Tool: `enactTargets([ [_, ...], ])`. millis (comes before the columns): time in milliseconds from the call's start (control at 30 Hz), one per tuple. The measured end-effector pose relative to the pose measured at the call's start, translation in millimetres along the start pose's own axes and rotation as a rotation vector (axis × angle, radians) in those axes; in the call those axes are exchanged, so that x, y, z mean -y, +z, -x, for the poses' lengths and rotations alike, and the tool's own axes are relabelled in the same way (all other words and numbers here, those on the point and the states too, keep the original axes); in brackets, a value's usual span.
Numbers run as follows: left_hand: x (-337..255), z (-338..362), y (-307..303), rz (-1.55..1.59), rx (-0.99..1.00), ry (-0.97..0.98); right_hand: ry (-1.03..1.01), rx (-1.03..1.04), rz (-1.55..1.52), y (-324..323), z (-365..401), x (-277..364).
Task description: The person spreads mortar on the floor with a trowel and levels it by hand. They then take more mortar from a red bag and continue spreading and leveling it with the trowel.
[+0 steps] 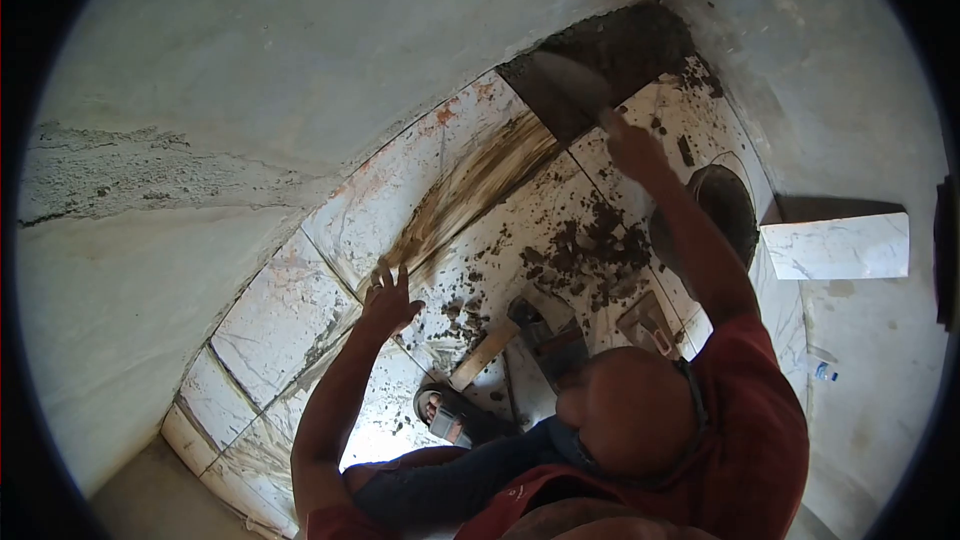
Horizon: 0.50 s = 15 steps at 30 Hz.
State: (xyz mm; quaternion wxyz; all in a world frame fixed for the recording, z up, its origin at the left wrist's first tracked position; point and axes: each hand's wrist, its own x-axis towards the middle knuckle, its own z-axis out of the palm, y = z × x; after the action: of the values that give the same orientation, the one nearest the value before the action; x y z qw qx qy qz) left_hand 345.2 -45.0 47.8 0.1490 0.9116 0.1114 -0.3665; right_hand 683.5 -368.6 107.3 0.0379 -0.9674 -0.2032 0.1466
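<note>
**Hand positions.** The right hand (632,147) has its fingers wrapped shut around the handle of a trowel (568,82). The blade runs out beyond the knuckles, and its tip lies over the dark mortar bed (625,45) in the untiled corner. The left hand (390,298) lies flat with its fingers spread on the marble-patterned floor tiles (285,325), just beside a brown mortar smear (470,195) that runs away from the fingertips.

**Surroundings.** Loose mortar crumbs (590,245) lie between the two hands. Nearer the body than the fingers lie a hammer with a wooden handle (488,352) and a second hand tool (648,325), type unclear. A black pan (730,202) sits beyond the right forearm. A cut tile piece (840,245) rests well apart to that side.

**Handling.** The trowel is probably light, with a stiff, thin-edged metal blade. Grip it by the handle only. Any mortar it carries is likely heavy, damp and crumbly, so keep the blade level.
</note>
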Motion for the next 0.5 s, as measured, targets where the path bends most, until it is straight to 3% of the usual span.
enactTargets([
  [133,-3,1,-4,0.022,0.024,-0.013,-0.136,-0.023,0.038,28,18,25],
  [267,-2,3,-3,0.013,-0.009,0.012,-0.096,-0.016,0.038,43,4,37],
  [500,0,-2,1,-0.007,0.0,-0.001,-0.139,0.008,0.16,-3,-40,31],
])
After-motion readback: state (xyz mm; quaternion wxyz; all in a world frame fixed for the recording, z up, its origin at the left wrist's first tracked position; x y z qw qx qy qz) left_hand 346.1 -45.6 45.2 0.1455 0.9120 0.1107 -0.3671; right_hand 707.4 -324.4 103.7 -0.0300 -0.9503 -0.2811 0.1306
